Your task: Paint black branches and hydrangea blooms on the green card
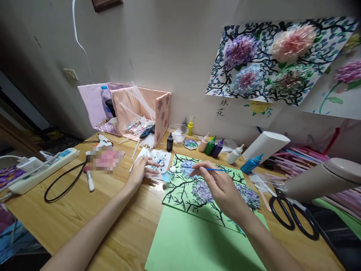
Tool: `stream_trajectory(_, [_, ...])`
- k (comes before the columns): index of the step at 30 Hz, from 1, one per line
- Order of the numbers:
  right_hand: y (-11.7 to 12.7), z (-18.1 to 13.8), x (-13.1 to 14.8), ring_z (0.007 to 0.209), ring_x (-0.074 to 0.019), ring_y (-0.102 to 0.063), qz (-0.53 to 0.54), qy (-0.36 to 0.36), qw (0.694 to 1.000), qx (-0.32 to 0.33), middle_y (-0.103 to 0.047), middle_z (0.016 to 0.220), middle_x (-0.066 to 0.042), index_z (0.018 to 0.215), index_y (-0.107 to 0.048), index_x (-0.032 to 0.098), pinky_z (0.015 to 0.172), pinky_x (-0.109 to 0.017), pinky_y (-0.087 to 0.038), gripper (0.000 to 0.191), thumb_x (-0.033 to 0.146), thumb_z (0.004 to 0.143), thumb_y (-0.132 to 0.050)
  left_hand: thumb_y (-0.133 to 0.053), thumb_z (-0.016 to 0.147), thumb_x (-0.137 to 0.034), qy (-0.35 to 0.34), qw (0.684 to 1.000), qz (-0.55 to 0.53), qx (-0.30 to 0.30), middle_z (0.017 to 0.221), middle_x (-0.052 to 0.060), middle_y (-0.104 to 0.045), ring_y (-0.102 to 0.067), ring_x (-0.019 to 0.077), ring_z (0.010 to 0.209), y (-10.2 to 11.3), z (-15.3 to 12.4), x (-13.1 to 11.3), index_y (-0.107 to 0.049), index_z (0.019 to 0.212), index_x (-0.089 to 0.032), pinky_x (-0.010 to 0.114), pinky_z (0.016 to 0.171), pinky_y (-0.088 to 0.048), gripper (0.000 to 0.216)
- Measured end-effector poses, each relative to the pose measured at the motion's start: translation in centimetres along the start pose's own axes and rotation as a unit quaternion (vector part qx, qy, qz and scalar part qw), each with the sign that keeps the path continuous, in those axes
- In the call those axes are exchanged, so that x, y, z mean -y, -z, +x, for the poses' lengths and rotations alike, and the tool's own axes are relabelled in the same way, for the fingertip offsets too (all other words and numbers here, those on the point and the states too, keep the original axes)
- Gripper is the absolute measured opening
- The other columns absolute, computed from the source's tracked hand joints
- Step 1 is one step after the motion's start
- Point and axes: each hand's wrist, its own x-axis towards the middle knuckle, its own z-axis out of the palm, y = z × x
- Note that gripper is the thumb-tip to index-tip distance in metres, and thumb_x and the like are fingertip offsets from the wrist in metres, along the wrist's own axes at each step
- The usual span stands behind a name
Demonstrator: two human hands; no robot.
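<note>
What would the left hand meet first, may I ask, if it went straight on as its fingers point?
Probably the light-blue piece, with the small white lump close beside it; the height of the left hand is unclear, so it might pass over both.

Wooden desk (pixel 132 233): smooth, faintly glossy. Green painting (pixel 187 192): matt ground, rough raised blossoms (pixel 202 191). Right of the painting: smooth satin flask (pixel 321 180), black plastic scissor handles (pixel 296 218). Left of it: white plastic power strip (pixel 43 172). Behind it: smooth plastic paint bottle (pixel 210 147).
</note>
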Motion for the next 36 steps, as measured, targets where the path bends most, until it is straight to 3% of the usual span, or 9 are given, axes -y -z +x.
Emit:
stream_trajectory(4, [-0.1,-0.2,0.2,0.081,-0.0151,-0.055,0.018,-0.006,1.000,0.007,-0.062,0.098,-0.002,0.102,-0.055,0.024,0.072,-0.029,-0.040,0.024,0.033,0.096,-0.033,-0.048,0.083,-0.033,0.004,1.000,0.010,-0.007,0.072,0.007,-0.069,-0.065,0.0154,0.049,-0.1,-0.2,-0.2,-0.043,0.091,-0.016,0.021,0.043,-0.048,0.019])
stream_trajectory(7, [0.0,-0.3,0.3,0.083,-0.0155,-0.053,0.034,0.030,0.999,0.021,-0.061,0.092,-0.002,0.092,-0.058,0.024,0.074,-0.029,-0.039,0.029,0.032,0.096,-0.031,-0.045,0.084,-0.030,0.013,1.000,0.019,-0.008,0.071,0.006,-0.069,-0.065,0.0157,0.049,-0.4,-0.5,-0.4,-0.042,0.091,-0.016,0.021,0.043,-0.048,0.015])
stream_trajectory(11, [0.1,-0.3,0.2,0.083,-0.0169,-0.051,0.008,0.055,0.998,0.022,-0.058,0.080,-0.001,0.093,-0.057,0.024,0.076,-0.031,-0.038,0.029,0.031,0.097,-0.029,-0.042,0.084,-0.027,0.020,1.000,0.019,-0.001,0.067,0.005,-0.069,-0.066,0.0170,0.052,-0.7,-0.6,-0.4,-0.041,0.091,-0.017,0.023,0.046,-0.050,0.012])
stream_trajectory(15, [0.2,-0.2,0.4,0.084,-0.0176,-0.049,-0.063,0.033,0.996,0.057,-0.055,0.088,-0.003,0.092,-0.051,0.023,0.074,-0.032,-0.039,0.022,0.031,0.095,-0.031,-0.044,0.084,-0.027,0.019,1.000,0.019,0.008,0.063,0.004,-0.068,-0.066,0.0169,0.053,-0.6,-0.3,0.0,-0.043,0.091,-0.017,0.024,0.050,-0.052,0.013])
stream_trajectory(21, [0.4,-0.4,1.0,0.081,-0.0160,-0.049,-0.087,0.032,0.992,0.083,-0.053,0.088,-0.003,0.089,-0.050,0.022,0.071,-0.030,-0.040,0.020,0.030,0.095,-0.032,-0.049,0.081,-0.038,-0.008,0.999,0.038,0.034,0.067,0.007,-0.069,-0.066,0.0176,0.055,-0.2,0.0,0.5,-0.049,0.093,-0.014,0.025,0.050,-0.052,0.027])
stream_trajectory(36, [0.7,-0.3,1.0,0.085,-0.0161,-0.053,-0.118,0.059,0.987,0.086,-0.060,0.089,-0.002,0.091,-0.055,0.023,0.072,-0.030,-0.043,0.023,0.029,0.095,-0.034,-0.043,0.083,-0.044,-0.042,0.992,0.115,0.030,0.073,0.007,-0.069,-0.065,0.0161,0.052,-0.4,-0.7,0.2,-0.051,0.092,-0.014,0.020,0.042,-0.047,0.032])
